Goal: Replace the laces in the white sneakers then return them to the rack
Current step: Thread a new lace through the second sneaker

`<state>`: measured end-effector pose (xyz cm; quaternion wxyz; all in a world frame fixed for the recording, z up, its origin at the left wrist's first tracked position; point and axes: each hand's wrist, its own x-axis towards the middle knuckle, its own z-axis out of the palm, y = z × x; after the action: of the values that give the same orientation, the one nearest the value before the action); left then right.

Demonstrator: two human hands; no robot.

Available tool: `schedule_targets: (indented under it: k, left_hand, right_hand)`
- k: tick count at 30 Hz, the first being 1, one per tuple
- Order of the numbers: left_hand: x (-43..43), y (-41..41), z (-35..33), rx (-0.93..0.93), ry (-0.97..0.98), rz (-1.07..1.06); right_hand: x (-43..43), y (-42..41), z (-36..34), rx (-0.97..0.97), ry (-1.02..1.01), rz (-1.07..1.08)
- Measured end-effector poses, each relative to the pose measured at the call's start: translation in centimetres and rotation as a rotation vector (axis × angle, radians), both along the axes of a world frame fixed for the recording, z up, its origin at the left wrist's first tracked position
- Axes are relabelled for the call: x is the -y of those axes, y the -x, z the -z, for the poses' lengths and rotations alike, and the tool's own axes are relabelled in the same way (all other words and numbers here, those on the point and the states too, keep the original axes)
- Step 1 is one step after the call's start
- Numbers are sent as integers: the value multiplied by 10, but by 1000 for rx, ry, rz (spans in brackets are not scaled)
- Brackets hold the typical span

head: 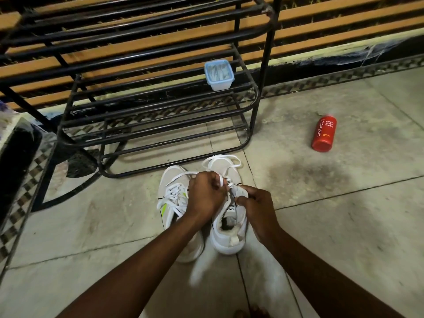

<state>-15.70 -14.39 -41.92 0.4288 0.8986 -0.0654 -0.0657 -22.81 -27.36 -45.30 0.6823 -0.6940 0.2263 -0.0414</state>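
Note:
Two white sneakers stand side by side on the tiled floor before a black metal shoe rack (pixel 160 115). The left sneaker (pixel 171 198) is laced and shows a yellow-green stripe. Over the right sneaker (pixel 229 235) both hands work at the eyelets. My left hand (pixel 204 196) grips a white lace (pixel 220 160) that loops out past the toe. My right hand (pixel 257 207) pinches the tongue and upper edge of the right sneaker. The lace ends are hidden under my fingers.
A small clear tub with a blue rim (pixel 219 75) sits on a middle shelf of the rack. A red body-wash bottle (pixel 324 133) lies on the floor to the right. A dark stain marks the tiles right of the sneakers.

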Motion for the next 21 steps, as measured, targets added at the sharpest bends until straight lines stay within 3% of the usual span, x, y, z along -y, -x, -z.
schedule_targets:
  k: [8,15,21]
  left_hand:
    - [1,5,-1,134,-61,4]
    - [-2,1,6,10,65,-18]
    - [1,-1,4,59,-28,73]
  right_hand:
    - [-2,0,0,-16,67,5]
    - [-3,2,-1,31,160,-16]
    - [-1,2,0,4,152,-30]
